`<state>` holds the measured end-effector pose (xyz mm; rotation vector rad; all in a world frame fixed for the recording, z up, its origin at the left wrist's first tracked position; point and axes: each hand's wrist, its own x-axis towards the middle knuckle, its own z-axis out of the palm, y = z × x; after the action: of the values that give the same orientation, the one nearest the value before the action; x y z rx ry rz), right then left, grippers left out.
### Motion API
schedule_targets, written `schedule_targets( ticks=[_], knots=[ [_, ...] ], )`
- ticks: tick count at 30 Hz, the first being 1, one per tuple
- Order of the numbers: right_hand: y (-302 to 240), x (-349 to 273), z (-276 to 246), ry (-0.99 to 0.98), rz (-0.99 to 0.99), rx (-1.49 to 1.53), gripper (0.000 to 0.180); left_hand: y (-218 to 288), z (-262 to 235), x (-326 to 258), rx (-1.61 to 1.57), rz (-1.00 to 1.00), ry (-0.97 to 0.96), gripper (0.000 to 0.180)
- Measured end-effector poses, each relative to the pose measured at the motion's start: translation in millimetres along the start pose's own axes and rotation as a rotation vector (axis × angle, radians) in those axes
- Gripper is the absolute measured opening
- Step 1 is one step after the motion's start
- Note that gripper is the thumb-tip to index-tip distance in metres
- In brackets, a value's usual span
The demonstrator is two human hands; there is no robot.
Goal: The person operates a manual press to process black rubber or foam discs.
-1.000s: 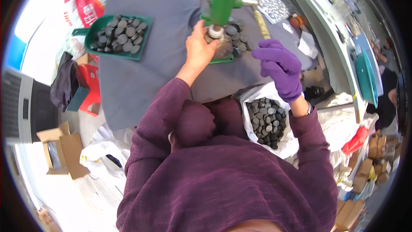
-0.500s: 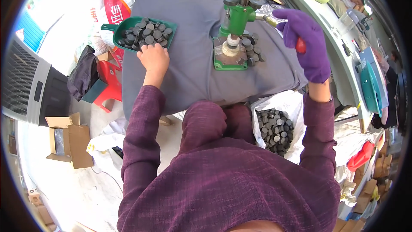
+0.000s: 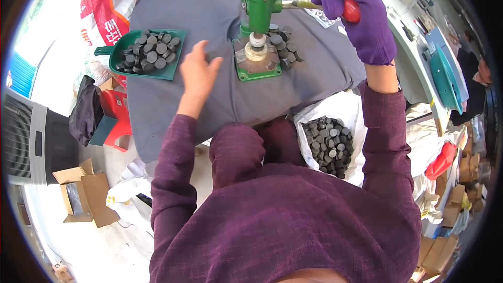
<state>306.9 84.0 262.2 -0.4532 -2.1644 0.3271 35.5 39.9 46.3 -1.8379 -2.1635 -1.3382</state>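
A green hand press [image 3: 258, 15] stands on a grey cloth-covered table [image 3: 209, 5], with a pale round piece [image 3: 256, 47] under its ram. My right hand [image 3: 361, 15], in a purple glove, grips the red knob of the press lever [image 3: 350, 9]. My bare left hand [image 3: 197, 71] hovers over the cloth between the press and a green tray [image 3: 175, 68], fingers apart and holding nothing. The tray holds several dark round discs [image 3: 146, 52]. More dark discs [image 3: 285, 44] lie beside the press base.
A white bag [image 3: 361, 126] with several dark discs sits by my right knee. A red stool [image 3: 116, 115] and dark cloth are at the left, an open cardboard box [image 3: 78, 196] lower left, a grey appliance [image 3: 31, 144] far left, a cluttered bench [image 3: 440, 68] right.
My left hand went from the press to the green tray, then back toward the press, open. My right hand rose to the lever and now grips its red knob.
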Motion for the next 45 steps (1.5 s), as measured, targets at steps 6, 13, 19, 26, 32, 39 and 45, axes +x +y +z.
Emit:
schedule_targets(
  ticks=[6, 13, 19, 26, 32, 39, 45],
  knots=[
    [5, -1, -2, 0.031, 0.025, 0.059, 0.026, 53, 55, 1, -0.24, 0.013, -0.087, 0.073],
    [4, -17, -1, 0.047, 0.198, 0.378, 0.034, 60, 82, 9, -0.235, 0.034, 0.045, 0.082],
    [22, -111, 31, -0.04, 0.524, 0.398, 0.022, 58, 81, 9, -0.418, -0.076, -0.075, 0.088],
    [32, -107, 40, -0.085, 0.072, 0.149, 0.023, -3, 30, 18, -0.014, 0.176, 0.21, 0.055],
    [24, -115, 39, -0.051, 0.275, 0.342, 0.026, -92, -60, 21, 0.472, 0.034, 0.473, 0.044],
    [25, -115, 41, -0.03, 0.376, 0.388, 0.026, -133, -102, 5, -0.392, -0.718, 0.383, 0.047],
    [18, -113, 39, -0.033, 0.405, 0.446, 0.024, -146, -83, 18, -0.862, -0.885, 0.231, 0.03]
  ],
)
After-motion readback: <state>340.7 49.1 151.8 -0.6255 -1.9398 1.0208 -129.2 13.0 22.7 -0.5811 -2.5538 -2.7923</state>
